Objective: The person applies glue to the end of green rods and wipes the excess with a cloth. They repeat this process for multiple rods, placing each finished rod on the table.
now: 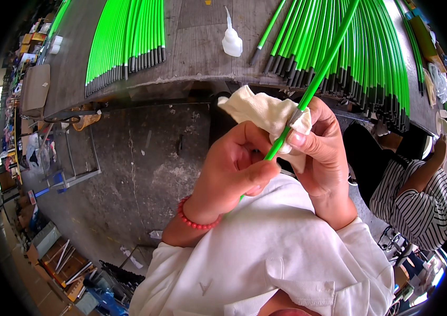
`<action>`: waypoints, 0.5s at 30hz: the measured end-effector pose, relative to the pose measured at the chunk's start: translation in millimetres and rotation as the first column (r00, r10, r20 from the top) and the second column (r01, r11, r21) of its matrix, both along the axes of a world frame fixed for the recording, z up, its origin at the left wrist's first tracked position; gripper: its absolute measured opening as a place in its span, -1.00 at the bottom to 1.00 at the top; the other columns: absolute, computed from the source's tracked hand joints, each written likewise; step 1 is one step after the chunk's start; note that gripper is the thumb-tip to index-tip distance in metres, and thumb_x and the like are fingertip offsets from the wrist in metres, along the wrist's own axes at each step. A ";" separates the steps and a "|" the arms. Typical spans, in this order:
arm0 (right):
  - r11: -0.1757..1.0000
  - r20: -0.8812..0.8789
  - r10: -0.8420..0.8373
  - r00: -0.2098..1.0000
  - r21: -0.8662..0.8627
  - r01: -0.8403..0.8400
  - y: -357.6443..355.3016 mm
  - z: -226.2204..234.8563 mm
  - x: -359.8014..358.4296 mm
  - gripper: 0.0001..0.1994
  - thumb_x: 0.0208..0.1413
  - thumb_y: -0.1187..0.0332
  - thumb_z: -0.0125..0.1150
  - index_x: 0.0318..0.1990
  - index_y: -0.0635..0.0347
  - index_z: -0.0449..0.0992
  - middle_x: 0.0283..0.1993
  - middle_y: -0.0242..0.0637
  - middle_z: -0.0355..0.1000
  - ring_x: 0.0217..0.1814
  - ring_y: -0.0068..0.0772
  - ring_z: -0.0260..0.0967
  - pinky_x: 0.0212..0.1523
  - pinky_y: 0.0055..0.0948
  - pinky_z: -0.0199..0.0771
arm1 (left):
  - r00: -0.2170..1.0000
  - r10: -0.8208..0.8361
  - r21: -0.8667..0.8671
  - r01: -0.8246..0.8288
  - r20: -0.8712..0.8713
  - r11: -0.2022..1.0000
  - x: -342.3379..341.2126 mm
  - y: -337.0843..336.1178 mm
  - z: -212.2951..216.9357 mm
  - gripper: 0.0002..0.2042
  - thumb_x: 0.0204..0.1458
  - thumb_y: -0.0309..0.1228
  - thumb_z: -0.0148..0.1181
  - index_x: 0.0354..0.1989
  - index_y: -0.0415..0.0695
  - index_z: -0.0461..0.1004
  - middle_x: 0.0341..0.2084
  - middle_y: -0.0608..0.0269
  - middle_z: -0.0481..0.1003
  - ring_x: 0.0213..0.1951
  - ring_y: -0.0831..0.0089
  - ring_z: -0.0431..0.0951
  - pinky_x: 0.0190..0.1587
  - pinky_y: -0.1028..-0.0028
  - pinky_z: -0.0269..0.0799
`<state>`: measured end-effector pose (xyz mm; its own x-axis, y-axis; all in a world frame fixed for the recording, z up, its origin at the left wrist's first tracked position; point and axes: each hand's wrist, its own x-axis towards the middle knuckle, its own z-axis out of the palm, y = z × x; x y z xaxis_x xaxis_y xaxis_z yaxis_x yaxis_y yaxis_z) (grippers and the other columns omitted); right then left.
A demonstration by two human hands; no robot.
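The left hand (236, 168) pinches a green rod (315, 84) low down while the right hand (320, 150) grips a cream cloth (265, 110) around it higher up, so the wiping looks midway, with finished-looking rods (128, 37) lying on the table (197, 47) beyond.

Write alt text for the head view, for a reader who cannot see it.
A person's left hand and right hand hold a green rod, the right one wrapping a cream cloth around it. Ahead, a grey workbench carries rows of similar green rods and a white squeeze bottle. A co-worker in a striped shirt sits at the right.
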<state>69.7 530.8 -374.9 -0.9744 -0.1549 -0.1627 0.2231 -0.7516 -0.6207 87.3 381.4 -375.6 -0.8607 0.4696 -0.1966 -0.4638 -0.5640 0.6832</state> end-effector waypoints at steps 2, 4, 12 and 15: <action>1.000 0.028 0.002 1.000 -0.011 -0.002 -0.6 0.5 0.6 -0.83 -0.11 0.59 0.29 -0.47 0.22 0.36 -0.37 -0.21 0.48 -0.39 -0.45 0.45 -0.35 -0.44 0.51 | 0.999 0.000 -0.031 -0.002 -0.036 1.000 0.5 -0.7 -2.8 -0.78 0.10 -0.32 0.10 -0.38 -0.24 0.32 -0.68 0.36 0.31 -0.73 0.74 0.12 -0.69 0.70 -0.01; 1.000 0.047 0.018 0.999 -0.023 -0.017 0.3 2.8 0.4 -0.82 -0.12 0.60 0.30 -0.47 0.21 0.36 -0.37 -0.22 0.48 -0.38 -0.47 0.45 -0.33 -0.46 0.50 | 0.999 -0.049 -0.011 0.049 0.014 0.999 -0.2 -3.3 -2.6 -0.78 0.10 -0.32 0.11 -0.39 -0.24 0.31 -0.68 0.36 0.31 -0.73 0.74 0.11 -0.69 0.70 -0.02; 0.999 0.021 -0.006 1.000 0.039 0.005 2.9 -0.2 2.2 -0.81 -0.13 0.59 0.32 -0.48 0.19 0.36 -0.37 -0.26 0.48 -0.37 -0.50 0.44 -0.33 -0.49 0.49 | 0.998 -0.051 -0.030 0.050 -0.022 0.998 1.8 0.3 -3.6 -0.73 0.14 -0.26 0.03 -0.42 -0.24 0.34 -0.72 0.40 0.26 -0.74 0.76 0.09 -0.71 0.70 -0.05; 0.997 0.040 0.024 0.999 0.066 -0.027 5.7 -0.5 1.3 -0.80 -0.13 0.58 0.32 -0.47 0.18 0.36 -0.38 -0.28 0.47 -0.35 -0.52 0.44 -0.31 -0.52 0.48 | 0.993 -0.114 0.031 0.114 0.005 0.993 0.7 -3.4 -7.0 -0.71 0.15 -0.24 0.00 -0.41 -0.26 0.36 -0.74 0.43 0.23 -0.76 0.76 0.07 -0.72 0.70 -0.08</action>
